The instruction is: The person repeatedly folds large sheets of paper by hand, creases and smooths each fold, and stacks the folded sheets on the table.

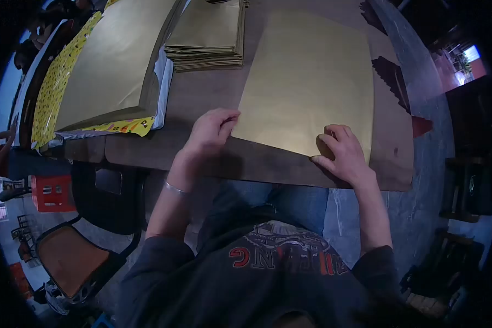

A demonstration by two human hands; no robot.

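A large golden-brown sheet of paper lies flat on the brown table in front of me. My left hand is closed at the sheet's near left corner, thumb and fingers pinched on its edge. On the near right part of the sheet, my right hand is curled, with its thumb at the near edge and its fingers bent over the top. Beyond my left hand stands a pile of folded golden-brown paper. Further left is a thick stack of large golden-brown sheets.
Yellow printed wrapping lies under the large stack. The table ends just before my body. Dark zigzag-edged pieces lie along its right side. A chair and a red crate stand below left. Another person's hand shows far left.
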